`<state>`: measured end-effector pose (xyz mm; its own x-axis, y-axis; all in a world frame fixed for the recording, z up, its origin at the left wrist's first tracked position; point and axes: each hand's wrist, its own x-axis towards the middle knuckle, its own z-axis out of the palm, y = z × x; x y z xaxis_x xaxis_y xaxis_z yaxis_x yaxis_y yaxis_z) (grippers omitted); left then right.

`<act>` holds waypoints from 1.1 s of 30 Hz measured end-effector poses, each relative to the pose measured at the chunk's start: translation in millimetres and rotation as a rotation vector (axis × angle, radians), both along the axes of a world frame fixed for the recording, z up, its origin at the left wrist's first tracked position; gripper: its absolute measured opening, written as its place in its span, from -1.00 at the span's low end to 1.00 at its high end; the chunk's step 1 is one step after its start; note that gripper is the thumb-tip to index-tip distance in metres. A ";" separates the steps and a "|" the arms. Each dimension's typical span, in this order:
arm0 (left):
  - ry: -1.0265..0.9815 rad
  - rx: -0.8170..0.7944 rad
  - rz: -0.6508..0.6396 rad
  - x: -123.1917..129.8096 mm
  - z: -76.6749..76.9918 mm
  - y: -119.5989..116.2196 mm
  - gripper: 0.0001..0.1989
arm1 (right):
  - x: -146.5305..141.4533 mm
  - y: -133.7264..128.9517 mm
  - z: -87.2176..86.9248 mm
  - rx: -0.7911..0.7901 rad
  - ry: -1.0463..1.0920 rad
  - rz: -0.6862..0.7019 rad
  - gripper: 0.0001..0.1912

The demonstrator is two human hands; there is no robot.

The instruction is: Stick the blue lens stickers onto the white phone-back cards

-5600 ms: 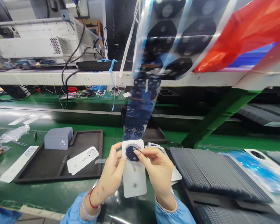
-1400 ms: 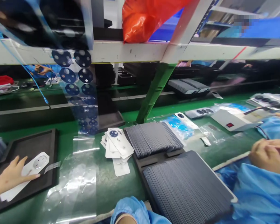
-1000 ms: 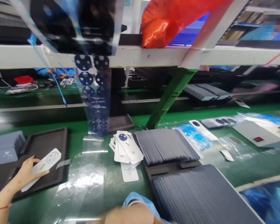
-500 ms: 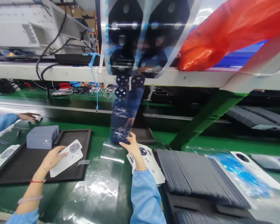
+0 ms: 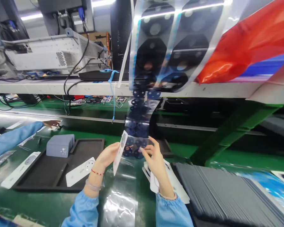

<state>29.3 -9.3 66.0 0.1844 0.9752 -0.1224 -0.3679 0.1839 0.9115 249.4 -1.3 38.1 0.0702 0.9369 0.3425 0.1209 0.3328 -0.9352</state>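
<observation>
My left hand (image 5: 107,155) holds a thin white panel (image 5: 120,153) with a dark round patch, tilted nearly on edge. To its right, my right hand (image 5: 153,155) has thumb and fingers drawn together at the lower end of a clear film strip (image 5: 137,124) with dark round stickers; whether it grips the film is hard to see. The strip hangs down from the shelf edge. Below my right wrist lie several white panels (image 5: 177,183). Another white panel (image 5: 79,172) rests in the black tray (image 5: 38,181), near a stack of blue-grey panels (image 5: 59,145).
A row of grey panels (image 5: 210,192) stands at the right. Above runs a white shelf edge (image 5: 97,88) with a red bag (image 5: 246,41) and hanging cables. A green post (image 5: 234,129) slants down at right. Another person's sleeve (image 5: 16,135) reaches in from the left.
My left hand has moved right, lifting a white panel from the tray side and turning it on edge. My right hand's fingers have closed in near the strip's end. The view has shifted.
</observation>
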 end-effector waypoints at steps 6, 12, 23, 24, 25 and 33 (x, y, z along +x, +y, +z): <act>-0.157 -0.024 0.006 14.9 -0.2 -2.3 -0.70 | -20.8 -30.5 33.4 0.602 -0.750 -0.231 -0.57; -0.214 -0.030 -0.002 18.5 11.5 -21.5 -0.75 | -35.2 -31.5 31.0 0.763 -0.753 -0.156 -0.68; -0.240 -0.079 0.097 11.9 12.9 -15.6 -0.81 | -34.3 -39.4 39.4 0.835 -0.612 -0.077 -0.86; -0.229 -0.072 0.097 11.4 14.4 -17.3 -0.81 | -34.0 -39.6 40.1 0.820 -0.630 -0.118 -0.85; -0.215 -0.064 0.091 11.4 16.1 -19.5 -0.80 | -33.7 -39.5 40.8 0.809 -0.654 -0.166 -0.80; -0.096 -0.019 0.034 16.4 19.6 -30.6 -0.74 | -32.0 -42.0 43.4 0.881 -0.665 -0.175 -0.70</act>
<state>45.7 -39.9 85.7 0.1633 0.9787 -0.1243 -0.4601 0.1870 0.8680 217.5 -43.3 81.5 -0.2664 0.3435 0.9006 0.6196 0.7768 -0.1130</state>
